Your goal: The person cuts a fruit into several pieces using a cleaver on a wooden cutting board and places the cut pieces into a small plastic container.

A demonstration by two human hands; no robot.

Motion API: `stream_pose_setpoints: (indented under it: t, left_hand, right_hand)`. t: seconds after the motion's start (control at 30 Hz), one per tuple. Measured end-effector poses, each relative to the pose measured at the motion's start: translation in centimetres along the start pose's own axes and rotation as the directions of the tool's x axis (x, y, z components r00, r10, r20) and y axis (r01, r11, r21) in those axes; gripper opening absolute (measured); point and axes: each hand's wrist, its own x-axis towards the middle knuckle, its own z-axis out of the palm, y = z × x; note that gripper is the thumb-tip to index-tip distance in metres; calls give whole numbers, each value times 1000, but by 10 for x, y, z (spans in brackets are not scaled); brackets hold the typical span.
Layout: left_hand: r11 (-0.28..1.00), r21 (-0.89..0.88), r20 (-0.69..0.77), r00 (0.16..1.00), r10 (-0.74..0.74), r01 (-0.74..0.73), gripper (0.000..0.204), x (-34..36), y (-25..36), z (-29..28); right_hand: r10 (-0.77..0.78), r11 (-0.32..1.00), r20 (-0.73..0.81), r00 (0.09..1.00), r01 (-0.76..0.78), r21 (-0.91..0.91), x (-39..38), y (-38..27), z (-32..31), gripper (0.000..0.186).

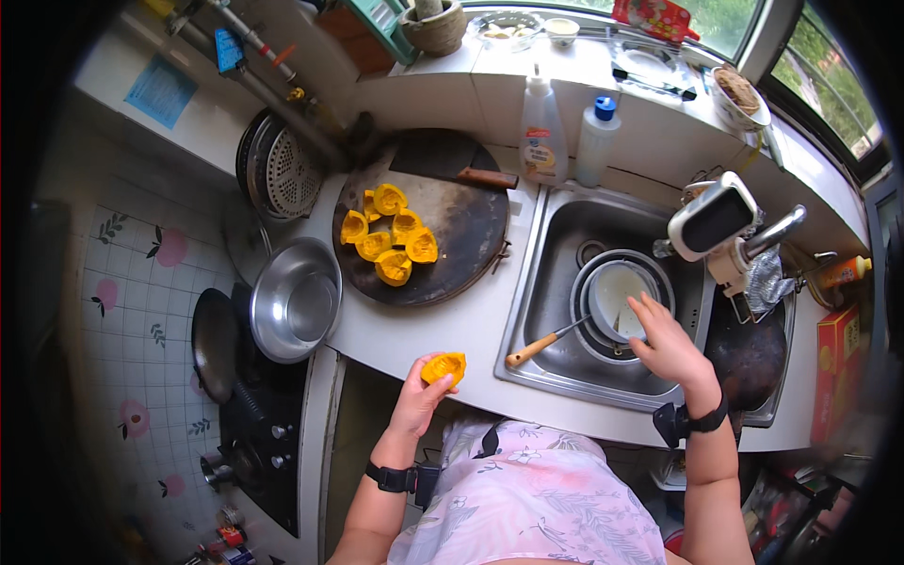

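Note:
My left hand (420, 395) is closed round a hollowed chunk of orange pumpkin (443, 370) in front of the counter's edge. Over the sink, my right hand (673, 347) is open, its fingers apart and empty, at the rim of a white bowl (617, 292). That bowl sits inside larger round vessels in the sink. A tool with a wooden handle (533, 351) leans across their rim; I cannot make out its far end. Several more pumpkin pieces (406, 224) lie on a round, dark chopping board (452, 273) to the left.
A cleaver (443, 160) lies at the board's far side. Left of the board is a steel basin (311, 301), near the stove (268, 424). Two bottles (543, 132) stand behind the steel sink (556, 245). The tap (777, 231) reaches in from the right.

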Motion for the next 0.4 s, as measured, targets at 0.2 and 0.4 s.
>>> stream_pose_setpoints:
  t: [0.2, 0.4]
  left_hand:
    - [862, 360, 192, 933, 305, -357, 47, 74, 66, -41]
    - [436, 670, 464, 797, 387, -601, 49, 150, 120, -48]
  right_hand:
    - [-156, 971, -6, 988, 153, -182, 171, -82, 4, 52]
    - [-185, 934, -167, 968, 121, -335, 320, -101, 56, 56]
